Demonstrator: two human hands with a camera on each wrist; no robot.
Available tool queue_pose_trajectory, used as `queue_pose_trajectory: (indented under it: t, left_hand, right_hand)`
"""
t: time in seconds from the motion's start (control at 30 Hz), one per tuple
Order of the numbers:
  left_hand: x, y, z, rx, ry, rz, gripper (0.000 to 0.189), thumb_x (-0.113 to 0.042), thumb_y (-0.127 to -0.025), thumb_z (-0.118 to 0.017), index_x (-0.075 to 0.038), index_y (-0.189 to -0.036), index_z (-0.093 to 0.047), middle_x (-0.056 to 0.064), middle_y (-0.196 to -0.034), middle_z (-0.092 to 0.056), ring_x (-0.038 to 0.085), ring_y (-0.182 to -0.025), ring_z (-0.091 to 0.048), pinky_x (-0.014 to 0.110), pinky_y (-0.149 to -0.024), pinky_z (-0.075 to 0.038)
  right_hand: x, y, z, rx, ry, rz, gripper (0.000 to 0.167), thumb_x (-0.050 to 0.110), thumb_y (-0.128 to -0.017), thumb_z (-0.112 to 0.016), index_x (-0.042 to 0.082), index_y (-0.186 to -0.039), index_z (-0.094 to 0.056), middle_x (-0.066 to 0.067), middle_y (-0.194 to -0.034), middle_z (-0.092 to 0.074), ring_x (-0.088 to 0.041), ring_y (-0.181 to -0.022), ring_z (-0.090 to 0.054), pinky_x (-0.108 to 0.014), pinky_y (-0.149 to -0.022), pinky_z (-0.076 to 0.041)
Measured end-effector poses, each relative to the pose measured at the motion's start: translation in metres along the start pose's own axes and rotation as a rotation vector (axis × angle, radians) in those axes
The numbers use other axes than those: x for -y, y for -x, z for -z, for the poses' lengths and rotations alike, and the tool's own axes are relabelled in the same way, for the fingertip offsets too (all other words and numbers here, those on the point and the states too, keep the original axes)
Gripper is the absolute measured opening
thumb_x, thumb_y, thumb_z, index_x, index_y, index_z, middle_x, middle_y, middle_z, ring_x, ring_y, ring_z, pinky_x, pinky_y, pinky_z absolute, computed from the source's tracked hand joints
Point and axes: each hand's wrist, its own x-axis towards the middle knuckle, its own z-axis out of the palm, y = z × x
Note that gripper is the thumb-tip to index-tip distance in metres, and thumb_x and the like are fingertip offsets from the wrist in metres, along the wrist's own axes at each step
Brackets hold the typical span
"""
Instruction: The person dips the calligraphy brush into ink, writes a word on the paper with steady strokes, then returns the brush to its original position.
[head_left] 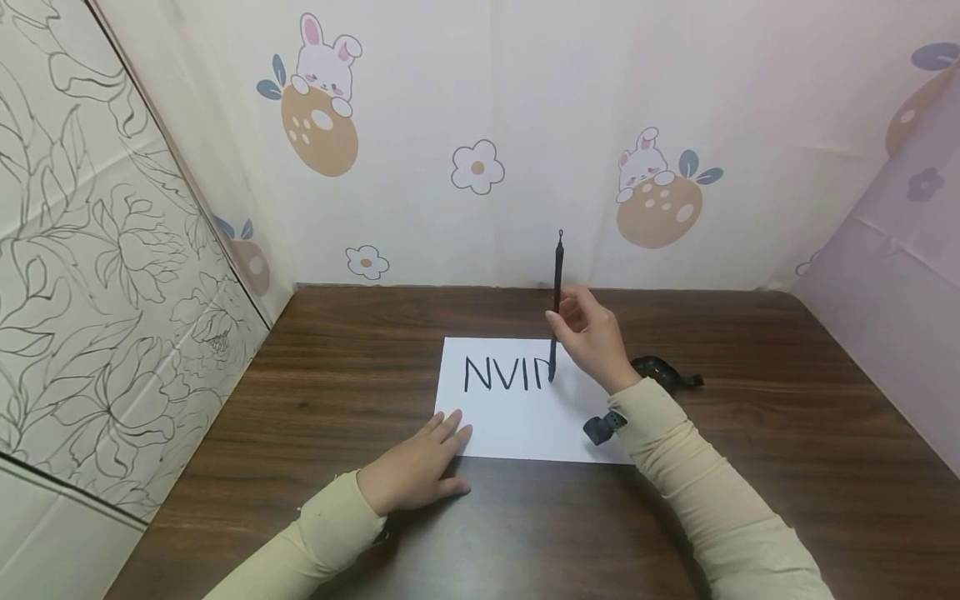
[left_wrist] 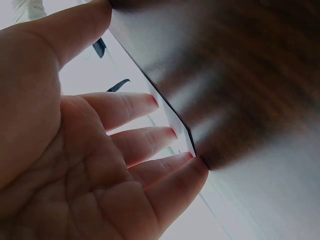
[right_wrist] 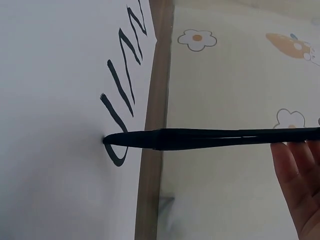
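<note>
A sheet of white paper (head_left: 510, 433) lies on the brown table, bearing large black letters (head_left: 501, 374) that read N, V, I and part of a rounded stroke. My right hand (head_left: 596, 337) pinches a dark writing brush (head_left: 558, 271) partway up its handle and holds it nearly upright. In the right wrist view the black brush tip (right_wrist: 114, 139) meets the paper at the end of the curved stroke. My left hand (head_left: 414, 467) rests with spread, relaxed fingers at the paper's lower left edge, some fingertips over the sheet.
A shiny black rounded object with a narrow end (head_left: 660, 373) sits on the table (head_left: 337, 358) behind the right wrist, partly hidden by it. A small black wrist camera (head_left: 602, 428) overlaps the paper's right side. Patterned walls (head_left: 420, 108) enclose the back and sides.
</note>
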Motion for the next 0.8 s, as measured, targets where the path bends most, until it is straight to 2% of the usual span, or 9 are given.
queue_pose_trajectory:
  t: [0.8]
  left_hand:
    - [-0.001,0.000,0.002,0.011,-0.001,0.009,0.075,-0.045,-0.092,-0.064,-0.008,-0.151,-0.037,0.016,-0.161,-0.026,0.040,-0.148,-0.026,0.049,-0.117,-0.031]
  right_hand:
    - [0.011,0.003,-0.006,0.046,-0.026,0.003,0.034,0.014,-0.092,-0.068,0.007,-0.123,-0.054,-0.010,-0.096,-0.065,-0.020,-0.081,-0.062,-0.032,-0.071,-0.054]
